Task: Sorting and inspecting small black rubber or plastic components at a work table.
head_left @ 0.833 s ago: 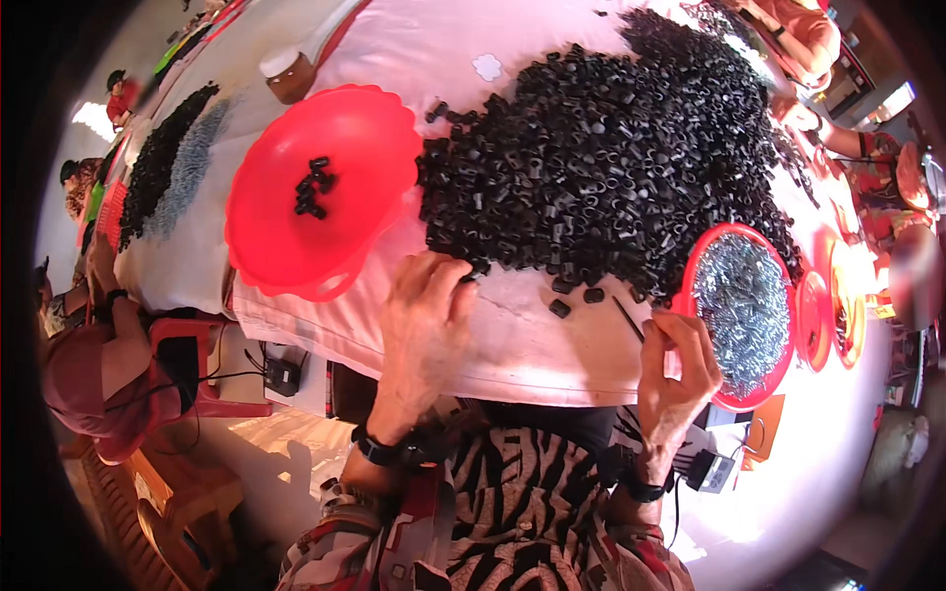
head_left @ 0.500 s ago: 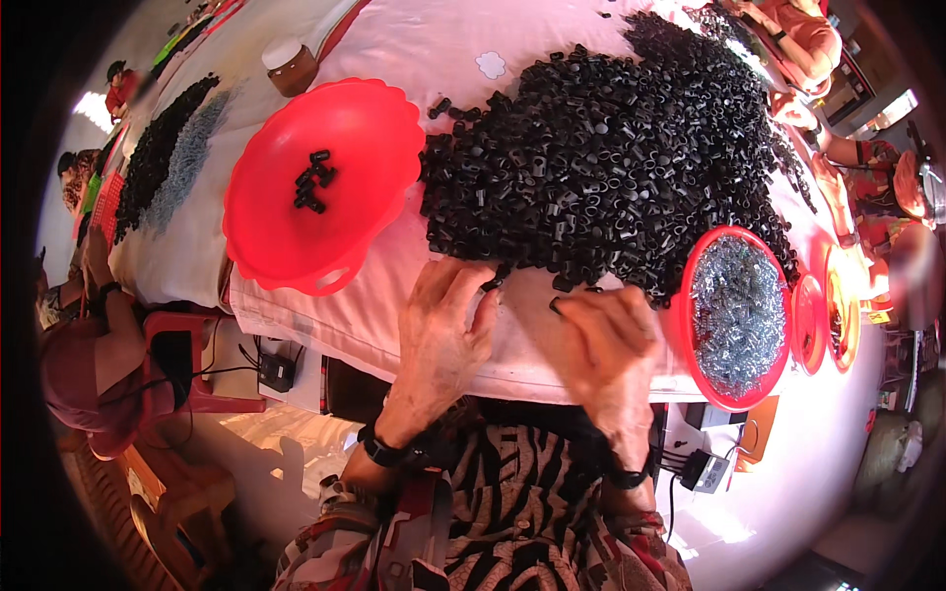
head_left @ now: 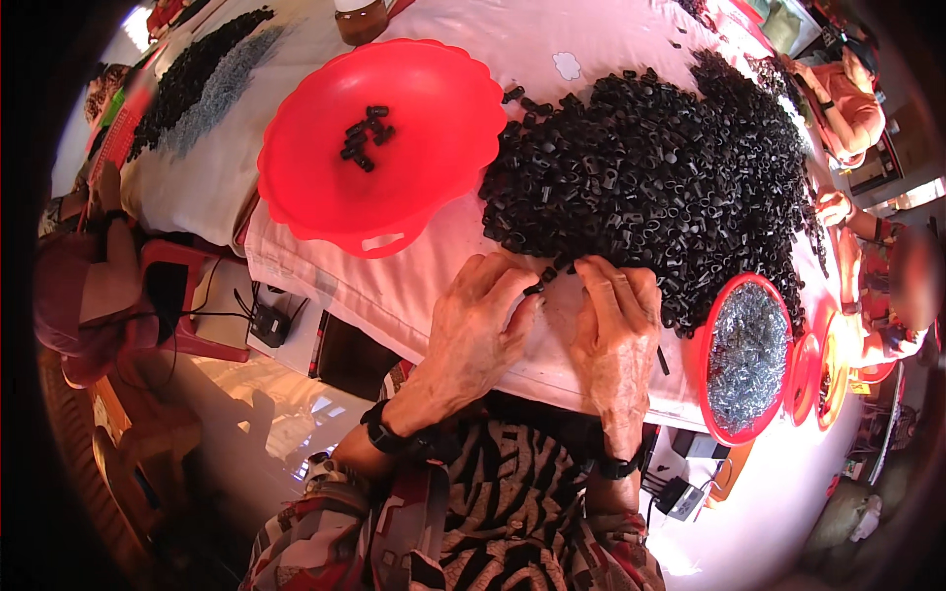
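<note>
Left hand [head_left: 483, 320] pinching black piece [head_left: 533, 290]; right hand [head_left: 615, 320] curled, grip unclear; stubby tubes [head_left: 631, 177] heaped.

I'm watching the left hand [head_left: 485, 313] pinching a small black piece [head_left: 534, 290], the right hand [head_left: 617, 320] arching beside it; a black heap [head_left: 650, 177] is lying beyond, a red bowl [head_left: 443, 123] sitting left of it.

Table [head_left: 340, 291]: pale pink cloth, draped over near edge. Chair [head_left: 209, 345]: red, left of table. Wooden furniture [head_left: 153, 414]: brown, lower left, type unclear. Floor [head_left: 212, 404]: pale, sunlit patches left, glare right. Light [head_left: 136, 30]: harsh, upper left, source unclear.
</note>
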`<action>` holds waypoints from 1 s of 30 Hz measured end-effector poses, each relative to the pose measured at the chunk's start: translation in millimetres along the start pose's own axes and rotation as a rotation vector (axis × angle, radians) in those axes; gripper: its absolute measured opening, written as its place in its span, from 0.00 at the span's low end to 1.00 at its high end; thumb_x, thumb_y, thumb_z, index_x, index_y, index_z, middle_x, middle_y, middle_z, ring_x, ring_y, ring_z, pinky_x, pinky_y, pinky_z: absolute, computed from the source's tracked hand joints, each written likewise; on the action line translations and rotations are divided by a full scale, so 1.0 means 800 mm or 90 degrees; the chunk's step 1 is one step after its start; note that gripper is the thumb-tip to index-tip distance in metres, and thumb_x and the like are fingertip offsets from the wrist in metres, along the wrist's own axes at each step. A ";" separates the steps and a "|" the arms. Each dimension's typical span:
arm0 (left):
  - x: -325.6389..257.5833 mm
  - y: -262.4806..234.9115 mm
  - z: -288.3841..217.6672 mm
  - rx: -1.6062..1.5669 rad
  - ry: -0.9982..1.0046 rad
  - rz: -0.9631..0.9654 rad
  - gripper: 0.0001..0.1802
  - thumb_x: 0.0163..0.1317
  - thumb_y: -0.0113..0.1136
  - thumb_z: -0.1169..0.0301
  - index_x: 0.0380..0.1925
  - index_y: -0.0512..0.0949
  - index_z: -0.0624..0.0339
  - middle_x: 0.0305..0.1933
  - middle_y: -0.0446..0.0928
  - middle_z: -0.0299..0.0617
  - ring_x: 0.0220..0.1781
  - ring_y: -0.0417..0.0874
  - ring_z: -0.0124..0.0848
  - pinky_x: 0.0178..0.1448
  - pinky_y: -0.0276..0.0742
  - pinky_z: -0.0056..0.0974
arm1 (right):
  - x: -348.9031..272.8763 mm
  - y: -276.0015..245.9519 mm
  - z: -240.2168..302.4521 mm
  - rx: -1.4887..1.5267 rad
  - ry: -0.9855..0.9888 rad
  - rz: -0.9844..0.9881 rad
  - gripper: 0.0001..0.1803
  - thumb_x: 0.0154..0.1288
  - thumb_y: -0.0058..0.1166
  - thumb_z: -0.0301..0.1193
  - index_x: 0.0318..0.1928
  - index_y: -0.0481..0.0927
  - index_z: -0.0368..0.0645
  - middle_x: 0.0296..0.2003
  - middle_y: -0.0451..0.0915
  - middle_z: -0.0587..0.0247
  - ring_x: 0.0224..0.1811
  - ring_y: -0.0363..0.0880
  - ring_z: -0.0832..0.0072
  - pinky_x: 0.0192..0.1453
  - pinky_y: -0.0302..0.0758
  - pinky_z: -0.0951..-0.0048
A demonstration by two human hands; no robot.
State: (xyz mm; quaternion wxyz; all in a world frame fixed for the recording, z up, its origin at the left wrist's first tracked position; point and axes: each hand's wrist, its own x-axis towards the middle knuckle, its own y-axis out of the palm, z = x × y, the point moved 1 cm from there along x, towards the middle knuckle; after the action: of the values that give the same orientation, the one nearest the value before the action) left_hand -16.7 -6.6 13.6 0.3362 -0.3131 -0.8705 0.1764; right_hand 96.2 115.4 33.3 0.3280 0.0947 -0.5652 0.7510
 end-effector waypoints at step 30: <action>-0.001 0.006 0.003 0.010 0.003 -0.013 0.15 0.50 0.66 0.84 0.40 0.80 0.61 0.39 0.79 0.47 0.42 0.81 0.46 0.44 0.79 0.44 | -0.015 -0.009 0.010 -0.040 -0.059 0.081 0.13 0.46 0.57 0.24 0.37 0.78 0.38 0.38 0.71 0.58 0.45 0.74 0.61 0.45 0.76 0.64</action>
State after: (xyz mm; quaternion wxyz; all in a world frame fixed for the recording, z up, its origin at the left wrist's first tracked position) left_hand -15.8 -3.7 8.7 0.3426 -0.3020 -0.8714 0.1791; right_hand 108.0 104.2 35.6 0.2555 0.0829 -0.6079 0.7471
